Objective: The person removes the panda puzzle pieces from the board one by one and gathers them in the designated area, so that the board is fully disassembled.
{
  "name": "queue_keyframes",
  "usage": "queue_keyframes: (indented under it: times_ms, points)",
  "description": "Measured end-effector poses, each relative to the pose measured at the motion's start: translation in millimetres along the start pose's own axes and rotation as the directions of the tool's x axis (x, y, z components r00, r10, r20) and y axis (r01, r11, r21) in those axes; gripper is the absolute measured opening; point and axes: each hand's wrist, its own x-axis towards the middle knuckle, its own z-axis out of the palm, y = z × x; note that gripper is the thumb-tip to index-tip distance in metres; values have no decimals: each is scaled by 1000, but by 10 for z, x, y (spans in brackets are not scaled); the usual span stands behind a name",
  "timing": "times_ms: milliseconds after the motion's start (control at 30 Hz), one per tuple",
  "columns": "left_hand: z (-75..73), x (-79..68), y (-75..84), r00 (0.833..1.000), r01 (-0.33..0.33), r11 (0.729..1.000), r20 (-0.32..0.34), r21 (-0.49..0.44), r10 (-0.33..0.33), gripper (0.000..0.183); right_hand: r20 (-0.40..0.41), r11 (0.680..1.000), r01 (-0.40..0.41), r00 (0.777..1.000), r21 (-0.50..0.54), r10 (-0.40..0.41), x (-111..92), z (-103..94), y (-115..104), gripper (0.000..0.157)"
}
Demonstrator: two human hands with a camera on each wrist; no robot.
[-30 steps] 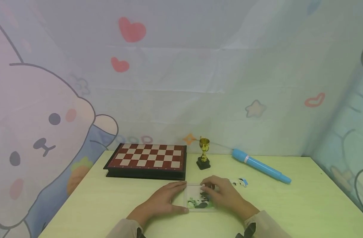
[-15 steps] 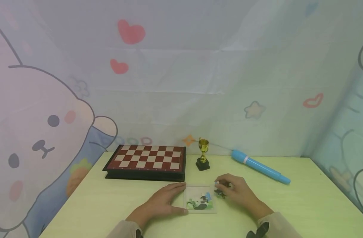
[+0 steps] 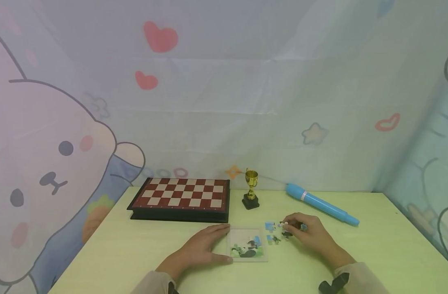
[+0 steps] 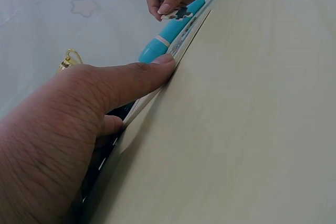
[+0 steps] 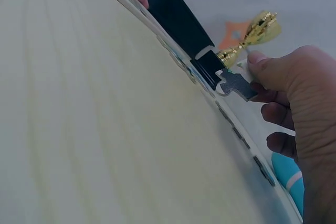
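A small square jigsaw tray (image 3: 247, 260) lies on the table in the head view, partly filled with green, black, white and blue pieces (image 3: 247, 249). My left hand (image 3: 199, 251) rests against its left side, thumb at the near corner and fingers at the far one. The left thumb (image 4: 149, 74) touches the tray's edge in the left wrist view. To the right, my right hand (image 3: 308, 232) pinches a jigsaw piece (image 5: 236, 84) between thumb and fingers, held above the table. Loose jigsaw pieces (image 3: 273, 239) lie between the tray and that hand; others are partly hidden behind it.
Behind the left hand stands a chessboard box (image 3: 179, 204). A small gold trophy (image 3: 251, 190) on a black base stands right of it. A blue, thick pen-shaped object (image 3: 323, 205) lies at the back right. A printed curtain (image 3: 216, 122) hangs behind the table (image 3: 374, 245).
My right hand has moved right, from over the tray to the loose pieces, uncovering the tray's right side and some loose pieces. My left hand has stayed at the tray's left side.
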Motion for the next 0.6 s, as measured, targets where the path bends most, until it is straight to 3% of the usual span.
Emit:
queue_keyframes:
  times_ms: [400,500,600]
  points:
    - [-14,17,-11,1000,0,1000,-5,2,0,92,40,994,-104,994,-25,105,-50,-96,89,15]
    - [-4,8,-8,1000,0,1000,-4,-1,0,92,83,995,-94,992,-20,95,-74,-91,115,16]
    - [8,-3,-3,1000,3,1000,-4,-11,-3,92,121,999,-28,992,-25,31,-97,-81,145,18]
